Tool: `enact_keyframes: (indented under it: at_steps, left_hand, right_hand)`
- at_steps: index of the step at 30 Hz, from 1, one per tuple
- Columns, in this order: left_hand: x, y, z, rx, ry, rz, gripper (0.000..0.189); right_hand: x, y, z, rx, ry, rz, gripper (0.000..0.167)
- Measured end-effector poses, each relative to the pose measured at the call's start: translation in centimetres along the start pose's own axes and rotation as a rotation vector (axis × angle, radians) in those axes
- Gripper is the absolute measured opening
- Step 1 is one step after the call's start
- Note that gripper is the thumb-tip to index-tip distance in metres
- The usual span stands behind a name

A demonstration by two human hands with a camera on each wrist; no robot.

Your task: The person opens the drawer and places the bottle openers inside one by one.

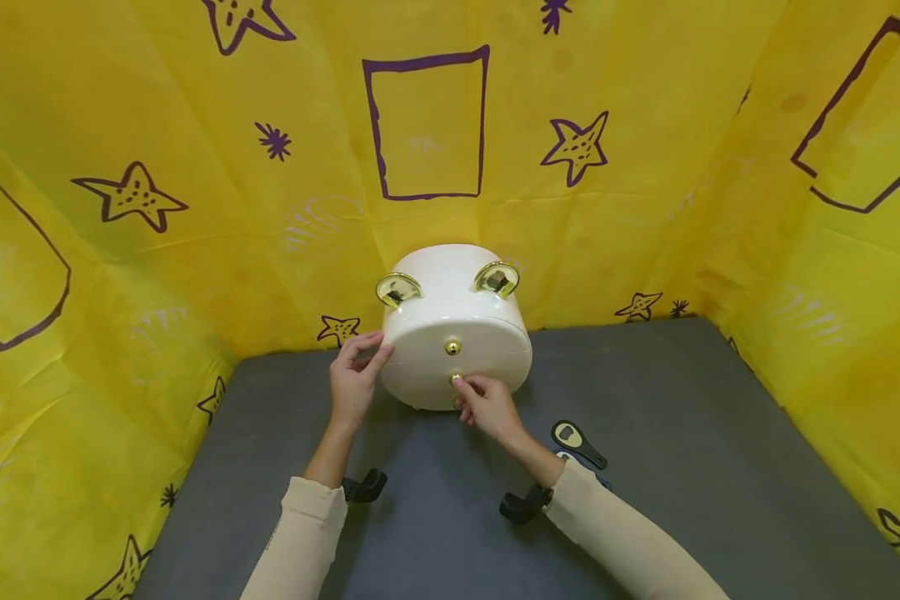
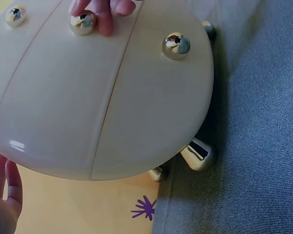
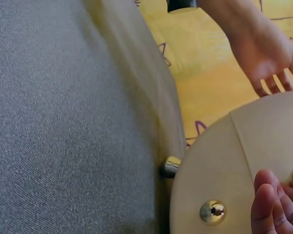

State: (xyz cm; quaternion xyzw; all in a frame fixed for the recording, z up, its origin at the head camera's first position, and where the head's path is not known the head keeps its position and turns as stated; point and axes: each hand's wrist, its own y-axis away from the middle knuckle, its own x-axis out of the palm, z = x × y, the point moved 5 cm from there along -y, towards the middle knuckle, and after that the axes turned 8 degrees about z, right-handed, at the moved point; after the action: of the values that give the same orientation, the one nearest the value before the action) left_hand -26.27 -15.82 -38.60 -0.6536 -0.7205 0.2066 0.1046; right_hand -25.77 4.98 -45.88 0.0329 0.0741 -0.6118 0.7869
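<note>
A white rounded drawer box (image 1: 427, 367) with two gold ears and gold feet stands against the back wall. Its front carries three gold knobs, the upper one (image 1: 452, 347) uncovered. My right hand (image 1: 487, 408) pinches the middle knob (image 2: 83, 22) between thumb and fingers. In the right wrist view, the lowest knob (image 3: 213, 212) shows beside those fingers. My left hand (image 1: 354, 383) rests its fingertips against the box's left side, thumb near the front edge. The left wrist view has this hand (image 2: 4, 200) at lower left, its fingers fairly straight.
Right of the box, a black bottle opener (image 1: 579, 442) lies on the grey table (image 1: 667, 450). A blue and white item (image 1: 603, 482) is partly hidden under my right forearm. Yellow cloth walls (image 1: 435, 133) with purple drawings enclose the back and sides.
</note>
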Motion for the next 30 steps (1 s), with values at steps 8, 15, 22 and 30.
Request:
enact_keyframes:
  at_steps: [8, 15, 22, 30]
  left_hand:
    - [0.1, 0.0, 0.2, 0.020, 0.009, -0.002, 0.023]
    - [0.1, 0.0, 0.4, 0.042, 0.020, -0.021, 0.023]
    - [0.1, -0.1, 0.4, 0.038, 0.014, -0.009, 0.024]
    - [0.2, 0.0, 0.2, 0.034, 0.008, -0.011, 0.024]
  right_hand:
    - [-0.8, 0.4, -0.9, 0.044, 0.039, -0.008, 0.034]
    - [-1.0, 0.5, -3.8, 0.142, 0.158, 0.020, 0.032]
    - [0.1, -0.2, -5.3, 0.203, 0.066, 0.055, 0.037]
    - [0.4, -0.5, -6.2, 0.214, 0.033, 0.023, 0.036]
